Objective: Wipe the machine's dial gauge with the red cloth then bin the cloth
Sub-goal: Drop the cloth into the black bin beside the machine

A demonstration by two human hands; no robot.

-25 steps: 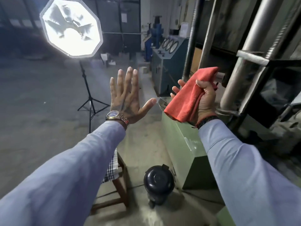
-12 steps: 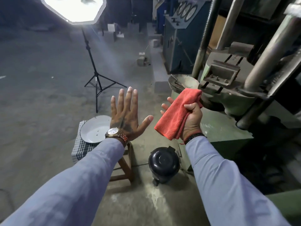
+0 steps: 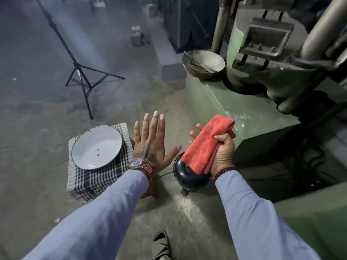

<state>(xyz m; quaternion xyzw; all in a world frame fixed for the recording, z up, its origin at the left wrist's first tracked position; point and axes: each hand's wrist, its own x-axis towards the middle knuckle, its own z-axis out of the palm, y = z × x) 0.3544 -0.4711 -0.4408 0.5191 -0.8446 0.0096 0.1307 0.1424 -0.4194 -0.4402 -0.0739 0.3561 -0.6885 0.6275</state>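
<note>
My right hand grips a folded red cloth, held directly above a small black bin with a closed domed lid that stands on the floor. The cloth hides part of the lid. My left hand hovers flat, fingers spread, palm down, empty, just left of the bin. The big green machine rises at the right. No dial gauge shows in this view.
A white enamel plate lies on a checked cloth over a wooden stool at the left. A black light-stand tripod stands farther back. A dusty metal bowl sits on the machine's base. My shoe shows below.
The view has tilted down from the far gauges to the floor. Both hands have lowered, and the red cloth now hangs over the black bin. The grip is unchanged.
</note>
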